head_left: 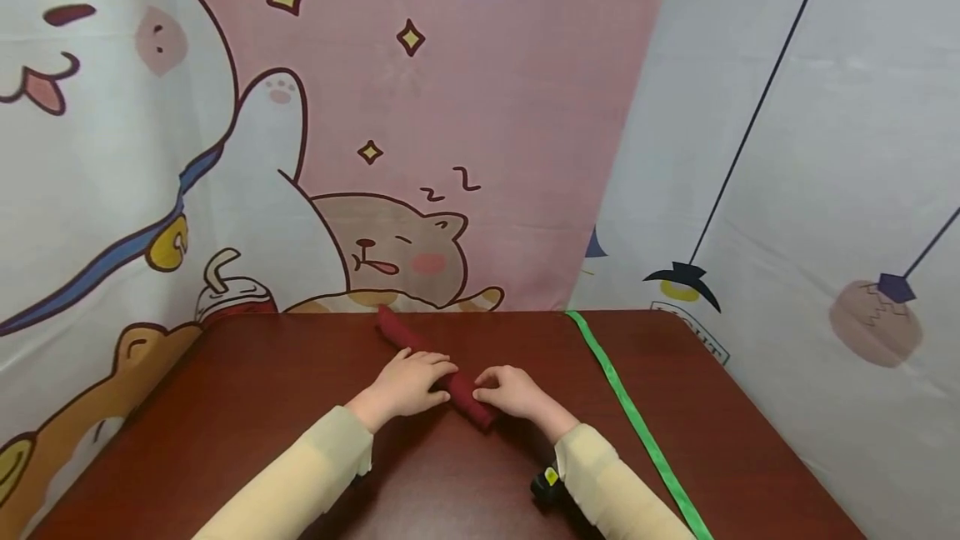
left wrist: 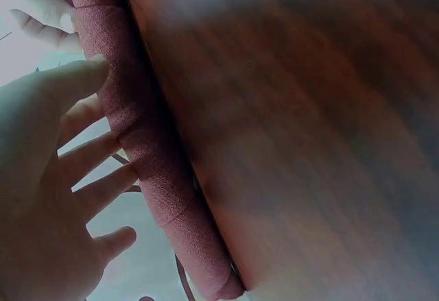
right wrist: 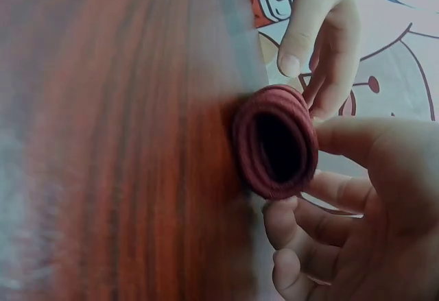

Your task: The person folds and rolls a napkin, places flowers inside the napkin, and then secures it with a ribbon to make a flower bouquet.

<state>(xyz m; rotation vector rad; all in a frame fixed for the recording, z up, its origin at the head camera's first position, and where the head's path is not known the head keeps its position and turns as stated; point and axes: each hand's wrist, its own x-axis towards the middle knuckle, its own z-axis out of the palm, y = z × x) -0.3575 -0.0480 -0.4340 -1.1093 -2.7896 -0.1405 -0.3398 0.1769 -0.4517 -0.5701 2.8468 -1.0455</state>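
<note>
A dark red cloth rolled into a long tube (head_left: 471, 402) lies slantwise on the brown table. My left hand (head_left: 408, 382) rests on its middle; in the left wrist view the thumb touches the cloth and the spread fingers (left wrist: 103, 195) reach to its far side. At the near end is my right hand (head_left: 513, 392), its loosely bent fingers beside the roll. The right wrist view looks into the hollow, layered end of the tube (right wrist: 274, 143), where the right thumb meets its side and the other fingers (right wrist: 288, 222) sit close by.
A green strip (head_left: 630, 407) runs down the right part of the table (head_left: 247, 415). Near the right sleeve sits a small black object with a yellow mark (head_left: 546, 486). Behind the table hangs a cartoon-printed cloth backdrop (head_left: 525, 107).
</note>
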